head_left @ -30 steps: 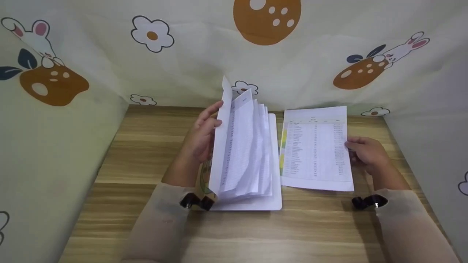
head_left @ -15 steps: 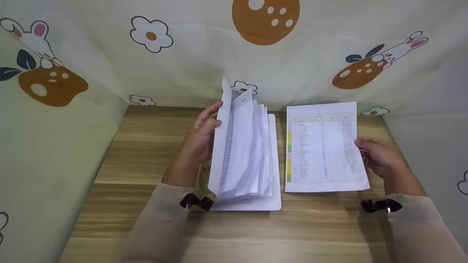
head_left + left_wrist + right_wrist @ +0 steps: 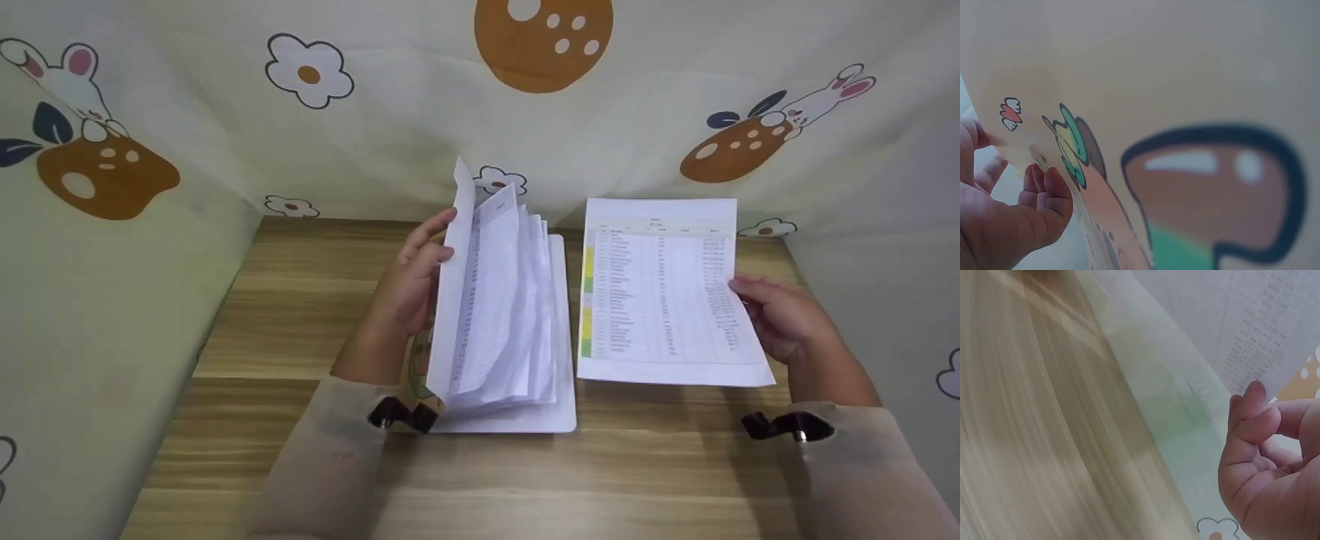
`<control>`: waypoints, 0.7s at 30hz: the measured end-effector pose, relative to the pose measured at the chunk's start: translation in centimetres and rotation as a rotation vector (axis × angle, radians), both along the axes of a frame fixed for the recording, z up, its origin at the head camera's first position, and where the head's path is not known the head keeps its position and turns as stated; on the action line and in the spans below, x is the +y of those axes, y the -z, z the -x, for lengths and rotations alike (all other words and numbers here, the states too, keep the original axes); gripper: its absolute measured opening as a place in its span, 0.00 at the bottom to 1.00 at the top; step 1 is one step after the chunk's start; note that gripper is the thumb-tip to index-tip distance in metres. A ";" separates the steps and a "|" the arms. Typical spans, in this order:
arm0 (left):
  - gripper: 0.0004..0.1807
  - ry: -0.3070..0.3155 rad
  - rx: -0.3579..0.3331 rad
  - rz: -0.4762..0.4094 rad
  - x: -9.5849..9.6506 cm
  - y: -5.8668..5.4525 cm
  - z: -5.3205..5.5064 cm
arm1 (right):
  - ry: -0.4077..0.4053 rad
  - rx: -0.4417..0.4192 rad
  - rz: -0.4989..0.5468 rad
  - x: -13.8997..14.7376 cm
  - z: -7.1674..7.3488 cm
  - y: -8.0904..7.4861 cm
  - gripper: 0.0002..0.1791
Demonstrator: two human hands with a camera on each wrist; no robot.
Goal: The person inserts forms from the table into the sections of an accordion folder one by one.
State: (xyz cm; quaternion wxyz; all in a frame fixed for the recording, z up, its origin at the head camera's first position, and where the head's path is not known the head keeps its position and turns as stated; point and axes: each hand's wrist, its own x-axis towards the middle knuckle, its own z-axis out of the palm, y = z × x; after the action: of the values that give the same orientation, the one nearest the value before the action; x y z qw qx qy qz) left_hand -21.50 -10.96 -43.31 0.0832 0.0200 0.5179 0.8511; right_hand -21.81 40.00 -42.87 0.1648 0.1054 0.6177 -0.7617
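Observation:
In the head view, a folder (image 3: 565,360) with a white inside lies on the table, its front cover (image 3: 452,300) raised nearly upright. My left hand (image 3: 409,292) grips that cover by its left side. Printed sheets (image 3: 499,300) fan upward inside the folder. To the right, my right hand (image 3: 787,319) pinches the right edge of a single printed sheet of paper (image 3: 652,300), held up facing me, with yellow and green blocks along its left side. Cartoon drawings mark the outer cover (image 3: 1185,73) in the left wrist view. The right wrist view shows fingertips pinching the sheet (image 3: 1264,320).
The wood-grain table (image 3: 480,480) runs back to a cream cloth backdrop (image 3: 397,142) printed with rabbits, flowers and orange fruit. More cloth stands along the left and right sides. Each sleeve carries a black wrist camera mount (image 3: 405,414).
My right hand has moved the sheet rightward, away from the folder, and most recently raised it slightly with its lower right corner flaring out. The left hand and folder have stayed put.

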 end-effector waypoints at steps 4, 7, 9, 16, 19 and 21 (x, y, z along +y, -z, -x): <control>0.30 0.000 0.004 0.014 -0.1 0.1 0.0 | 0.000 0.019 -0.008 -0.8 0.0 0.0 0.11; 0.30 0.005 0.010 0.026 -0.2 0.1 0.0 | -0.002 0.022 -0.021 -1.2 0.0 0.1 0.10; 0.29 0.014 0.015 0.030 -0.2 0.1 0.0 | -0.002 0.021 -0.026 -1.3 0.0 0.2 0.10; 0.29 0.024 0.018 0.029 -0.3 0.1 0.0 | -0.017 0.014 -0.011 -2.1 0.0 0.8 0.09; 0.30 0.019 0.013 0.026 -0.3 0.2 0.0 | -0.026 0.006 -0.001 -2.5 -0.1 1.0 0.08; 0.30 0.015 0.013 0.024 -0.3 0.1 0.0 | -0.028 -0.002 0.003 -2.8 -0.2 1.1 0.08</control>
State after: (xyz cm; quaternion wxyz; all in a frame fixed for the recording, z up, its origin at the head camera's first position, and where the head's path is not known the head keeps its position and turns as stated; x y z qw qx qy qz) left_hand -21.50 -11.24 -43.43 0.0864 0.0282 0.5284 0.8441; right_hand -21.63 37.20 -43.98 0.1763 0.0974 0.6180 -0.7600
